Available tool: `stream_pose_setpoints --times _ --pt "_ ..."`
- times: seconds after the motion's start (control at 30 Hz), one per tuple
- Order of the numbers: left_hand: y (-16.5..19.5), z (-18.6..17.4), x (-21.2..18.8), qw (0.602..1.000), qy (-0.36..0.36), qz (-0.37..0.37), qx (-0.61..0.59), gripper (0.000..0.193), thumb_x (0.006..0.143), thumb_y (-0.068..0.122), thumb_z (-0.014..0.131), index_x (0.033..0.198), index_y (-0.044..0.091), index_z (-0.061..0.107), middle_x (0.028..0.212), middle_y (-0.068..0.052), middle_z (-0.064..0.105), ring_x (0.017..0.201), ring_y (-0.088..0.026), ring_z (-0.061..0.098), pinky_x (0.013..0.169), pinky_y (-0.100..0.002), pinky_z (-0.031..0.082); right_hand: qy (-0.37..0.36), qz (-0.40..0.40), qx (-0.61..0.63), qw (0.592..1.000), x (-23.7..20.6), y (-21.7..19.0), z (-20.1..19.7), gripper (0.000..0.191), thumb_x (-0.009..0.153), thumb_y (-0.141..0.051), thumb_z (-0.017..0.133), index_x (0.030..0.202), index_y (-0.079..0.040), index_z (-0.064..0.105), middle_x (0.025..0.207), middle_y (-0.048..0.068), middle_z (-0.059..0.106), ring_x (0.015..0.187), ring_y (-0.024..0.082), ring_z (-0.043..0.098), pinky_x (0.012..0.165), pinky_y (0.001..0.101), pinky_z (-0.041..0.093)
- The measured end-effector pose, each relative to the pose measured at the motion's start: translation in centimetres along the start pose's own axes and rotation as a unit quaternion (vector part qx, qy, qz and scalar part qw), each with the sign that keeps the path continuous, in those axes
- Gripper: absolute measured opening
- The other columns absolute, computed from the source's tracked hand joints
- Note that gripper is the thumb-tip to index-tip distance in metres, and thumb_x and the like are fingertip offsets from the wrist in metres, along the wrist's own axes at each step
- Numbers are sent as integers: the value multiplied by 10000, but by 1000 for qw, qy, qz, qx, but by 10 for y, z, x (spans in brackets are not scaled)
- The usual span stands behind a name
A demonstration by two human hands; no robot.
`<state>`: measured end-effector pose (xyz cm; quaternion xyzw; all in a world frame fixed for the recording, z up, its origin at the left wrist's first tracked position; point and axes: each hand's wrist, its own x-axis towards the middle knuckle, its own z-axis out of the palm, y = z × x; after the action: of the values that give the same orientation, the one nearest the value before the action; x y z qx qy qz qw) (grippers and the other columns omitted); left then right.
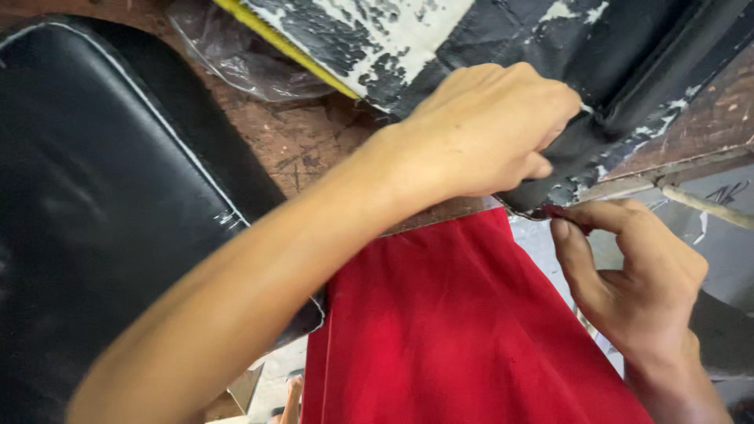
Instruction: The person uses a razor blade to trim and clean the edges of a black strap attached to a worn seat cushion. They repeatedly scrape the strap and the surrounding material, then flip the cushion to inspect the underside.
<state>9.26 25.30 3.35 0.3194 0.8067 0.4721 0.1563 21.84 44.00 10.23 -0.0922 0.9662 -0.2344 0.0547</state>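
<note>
Worn black cover point(597, 149), peeling, over workbench edge

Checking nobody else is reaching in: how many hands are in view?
2: left hand presses the worn black cover; right hand pinches its lower edge.

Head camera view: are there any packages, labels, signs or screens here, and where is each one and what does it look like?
Clear plastic bag: the only package-like thing, crumpled and see-through, lying on the brown wooden table at the top, left of the worn black-and-white cover.
Labels, signs, screens: none in view.
</note>
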Motion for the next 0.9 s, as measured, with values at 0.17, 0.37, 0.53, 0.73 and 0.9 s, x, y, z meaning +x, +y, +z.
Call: stream_pose_setpoints --times 0.17,0.37,0.53,0.73,0.9 --pt "-4 7 4 997 -65 -2 35 418 644 276 934 898 53 689 897 -162 725 910 -375 715 757 -470 548 0 2 19 1000 -8 6 -7 172 906 53 787 1015 21 658 918 138 706 781 218 691 685 306 517" --pt "-17 16 41 990 -33 131 28 298 620 163 901 799 54 689 827 -150 726 831 -392 708 665 -501 525 -9 -61 9 998 2 8 0 164 987 45 783 1073 -5 652 977 121 700 851 217 691 766 280 532" --pt "-45 11 59 978 -70 192 -34 429 695 285 941 764 1 627 667 -148 633 619 -314 665 527 -439 483 -33 -99 -62 993 29 4 8 165 905 18 818 996 -4 683 830 121 637 724 262 629 647 352 481" --pt "-45 9 61 980 -139 109 -93 394 715 245 897 737 6 584 620 -108 577 559 -228 621 491 -395 432 -96 -133 -89 982 57 6 4 170 860 -43 831 971 -9 707 721 100 603 599 246 586 543 374 451" --pt "-43 7 59 985 -119 90 -89 393 693 251 892 698 16 577 599 -103 568 537 -222 612 477 -401 419 -129 -151 -58 978 61 5 -1 189 912 -54 792 1050 -20 668 838 110 624 718 278 621 610 372 477"
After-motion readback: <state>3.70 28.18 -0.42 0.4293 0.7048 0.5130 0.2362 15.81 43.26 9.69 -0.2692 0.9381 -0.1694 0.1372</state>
